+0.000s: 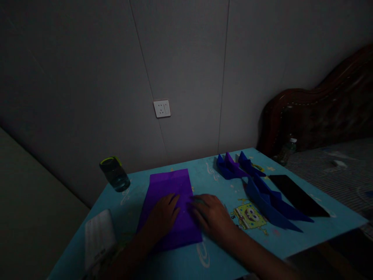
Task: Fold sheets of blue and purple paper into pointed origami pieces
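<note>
A purple sheet of paper (170,186) lies on the light blue table, with crease lines near its top and bottom edges. My left hand (163,216) rests on the middle of the sheet, its fingers spread and holding nothing. At the sheet's right edge is my right hand (211,214), slightly blurred, fingers apart and bent, with the fingertips over the paper. Folded paper boats, blue (269,202) and purple (230,161), stand at the right side of the table.
A cup (115,175) stands at the back left of the table (221,202). Near the left edge lies a pale ridged object (100,235). A flat black object (297,194) lies right of the boats. Beyond the table, a bottle (288,151) stands by the bed's headboard.
</note>
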Available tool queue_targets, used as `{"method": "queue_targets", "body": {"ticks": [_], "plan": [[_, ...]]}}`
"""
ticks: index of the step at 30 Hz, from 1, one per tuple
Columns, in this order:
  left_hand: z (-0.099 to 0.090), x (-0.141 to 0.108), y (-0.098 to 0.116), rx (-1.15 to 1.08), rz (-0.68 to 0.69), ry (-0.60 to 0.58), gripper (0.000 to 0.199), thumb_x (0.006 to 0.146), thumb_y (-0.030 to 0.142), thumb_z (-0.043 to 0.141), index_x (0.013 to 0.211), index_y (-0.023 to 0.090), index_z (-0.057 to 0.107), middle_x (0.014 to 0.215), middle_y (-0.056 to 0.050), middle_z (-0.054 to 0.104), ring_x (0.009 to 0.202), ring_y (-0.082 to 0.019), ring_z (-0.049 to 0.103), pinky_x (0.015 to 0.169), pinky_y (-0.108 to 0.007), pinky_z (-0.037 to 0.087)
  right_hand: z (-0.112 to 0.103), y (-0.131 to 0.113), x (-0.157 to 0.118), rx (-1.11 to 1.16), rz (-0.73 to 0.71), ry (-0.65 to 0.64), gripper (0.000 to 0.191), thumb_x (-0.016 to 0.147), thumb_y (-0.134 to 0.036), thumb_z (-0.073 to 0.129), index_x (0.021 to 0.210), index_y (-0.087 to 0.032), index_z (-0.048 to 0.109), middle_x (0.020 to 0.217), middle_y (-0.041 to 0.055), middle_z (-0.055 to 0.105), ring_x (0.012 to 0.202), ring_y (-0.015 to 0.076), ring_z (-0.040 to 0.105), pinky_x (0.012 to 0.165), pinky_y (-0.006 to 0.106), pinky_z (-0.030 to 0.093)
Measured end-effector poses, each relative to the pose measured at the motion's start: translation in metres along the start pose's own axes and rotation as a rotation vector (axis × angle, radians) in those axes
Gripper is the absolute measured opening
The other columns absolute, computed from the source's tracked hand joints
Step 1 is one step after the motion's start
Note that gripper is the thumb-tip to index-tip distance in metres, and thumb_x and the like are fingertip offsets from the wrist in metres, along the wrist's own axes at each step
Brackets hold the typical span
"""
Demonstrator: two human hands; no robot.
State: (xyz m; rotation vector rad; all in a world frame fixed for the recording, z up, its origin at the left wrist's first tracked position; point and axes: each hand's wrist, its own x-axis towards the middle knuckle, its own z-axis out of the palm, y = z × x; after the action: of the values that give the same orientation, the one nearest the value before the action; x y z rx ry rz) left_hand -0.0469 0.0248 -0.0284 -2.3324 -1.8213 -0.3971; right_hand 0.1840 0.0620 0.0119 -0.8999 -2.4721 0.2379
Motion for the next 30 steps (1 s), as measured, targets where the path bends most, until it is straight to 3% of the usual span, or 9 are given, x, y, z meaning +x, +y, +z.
{"method": "queue_targets", "body": {"ticks": [4,6,9,13,18,22,26,30], "plan": [[0.001,0.003,-0.001,-0.06,-0.022,-0.009,0.038,0.092,0.032,0.048,0.127,0.019,0.056,0.127,-0.015,0.061,0.114,-0.028,0.059,0.099,-0.045,0.048,-0.031,0.048,0.033,-0.448,0.316,0.02,0.034,0.093,-0.027,0.05,0.125,-0.018,0.06,0.126,0.0146,0.061,0.113,0.028,0.055,0.093,0.038,0.041],[0.002,0.002,0.001,-0.068,-0.034,0.008,0.037,0.092,0.031,0.047,0.126,0.019,0.057,0.127,-0.015,0.061,0.114,-0.028,0.059,0.099,-0.045,0.048,-0.038,0.072,0.046,-0.519,0.421,0.058,0.034,0.093,-0.022,0.048,0.123,-0.01,0.059,0.123,0.0222,0.059,0.113,0.033,0.053,0.09,0.043,0.039],[0.004,0.0,0.003,-0.071,-0.048,0.039,0.037,0.093,0.029,0.046,0.127,0.02,0.057,0.129,-0.014,0.06,0.117,-0.027,0.057,0.1,-0.045,0.047,-0.034,0.097,0.054,-0.569,0.507,0.073,0.029,0.092,-0.02,0.046,0.108,-0.006,0.065,0.113,0.0262,0.061,0.108,0.0364,0.054,0.085,0.046,0.039],[0.005,-0.002,0.006,-0.056,-0.067,0.035,0.038,0.093,0.027,0.047,0.128,0.02,0.056,0.13,-0.014,0.059,0.118,-0.028,0.056,0.101,-0.046,0.046,-0.022,0.111,0.052,-0.599,0.534,0.061,0.026,0.091,-0.019,0.046,0.1,-0.009,0.068,0.108,0.0241,0.063,0.104,0.0344,0.056,0.082,0.043,0.039],[-0.005,-0.001,0.006,-0.073,-0.065,0.038,0.037,0.093,0.028,0.049,0.129,0.02,0.055,0.131,-0.013,0.058,0.12,-0.027,0.055,0.104,-0.045,0.044,-0.017,0.119,0.05,-0.611,0.459,0.061,0.027,0.093,-0.023,0.045,0.101,-0.01,0.067,0.118,0.0215,0.062,0.108,0.0324,0.056,0.085,0.041,0.041],[-0.034,-0.012,-0.011,-0.002,-0.186,0.081,0.036,0.094,0.029,0.047,0.128,0.021,0.055,0.133,-0.013,0.057,0.124,-0.028,0.052,0.106,-0.049,0.04,-0.011,0.12,0.046,-0.548,0.244,0.172,0.03,0.092,-0.028,0.046,0.106,-0.012,0.067,0.118,0.0174,0.064,0.107,0.0306,0.057,0.086,0.041,0.045],[-0.063,-0.057,-0.046,0.105,-0.472,0.054,0.038,0.094,0.032,0.045,0.129,0.019,0.054,0.139,-0.014,0.053,0.127,-0.03,0.049,0.108,-0.048,0.037,-0.003,0.109,0.039,-0.338,0.039,0.3,0.036,0.092,-0.039,0.044,0.097,-0.013,0.068,0.11,0.0161,0.067,0.099,0.0291,0.061,0.087,0.042,0.049],[-0.065,-0.111,-0.064,0.167,-0.755,-0.025,0.05,0.092,0.041,0.049,0.132,0.01,0.051,0.145,-0.02,0.045,0.135,-0.035,0.041,0.112,-0.048,0.032,0.0,0.094,0.036,-0.183,-0.068,0.338,0.041,0.092,-0.049,0.041,0.093,-0.017,0.067,0.11,0.0143,0.067,0.095,0.0294,0.062,0.085,0.046,0.051]]}}
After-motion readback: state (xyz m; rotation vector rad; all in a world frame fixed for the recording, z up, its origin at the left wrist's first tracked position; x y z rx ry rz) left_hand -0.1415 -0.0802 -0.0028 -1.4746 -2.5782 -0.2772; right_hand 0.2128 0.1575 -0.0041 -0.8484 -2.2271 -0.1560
